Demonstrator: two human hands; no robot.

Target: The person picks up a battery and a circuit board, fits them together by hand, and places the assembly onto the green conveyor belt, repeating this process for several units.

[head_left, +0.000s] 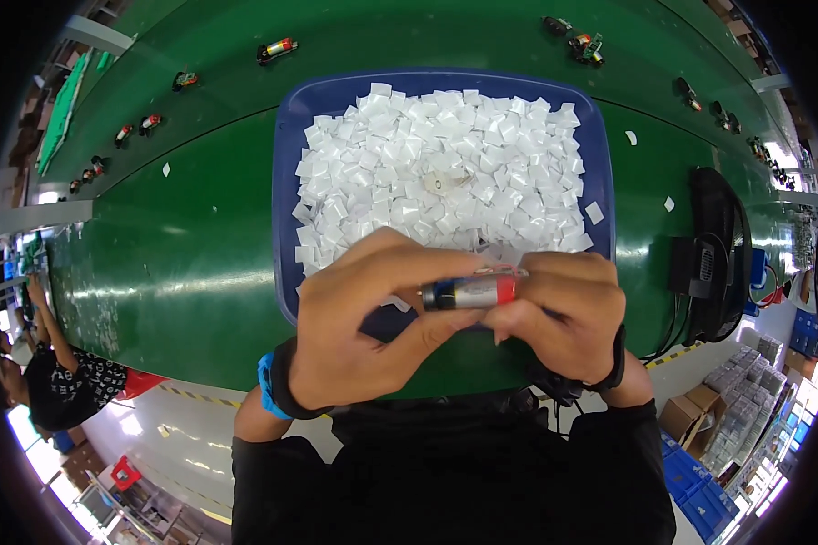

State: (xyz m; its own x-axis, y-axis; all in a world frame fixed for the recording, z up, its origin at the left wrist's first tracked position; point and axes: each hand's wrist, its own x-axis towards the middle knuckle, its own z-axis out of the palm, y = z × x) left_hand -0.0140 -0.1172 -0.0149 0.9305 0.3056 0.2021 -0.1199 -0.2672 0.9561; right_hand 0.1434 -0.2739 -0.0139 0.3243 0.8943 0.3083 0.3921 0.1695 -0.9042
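My left hand (341, 313) and my right hand (568, 309) meet over the near edge of a blue tray (285, 191). Between them they grip a small battery assembly (473, 292) lying sideways, with a silver body, a black left end and a red right end. A thin strip runs along its top. My left thumb and fingers pinch the black end; closed around the red end are my right fingers, which partly hide it. Heaped in the tray are many small white square pieces (409, 136), with a translucent yellowish piece (443, 182) on top.
Similar assemblies lie along the far green surface, such as one at upper left (277, 50) and another at upper right (586, 47). A black mesh-like object (727, 245) stands right of the tray, beside cables. Another person (73, 381) sits at far left.
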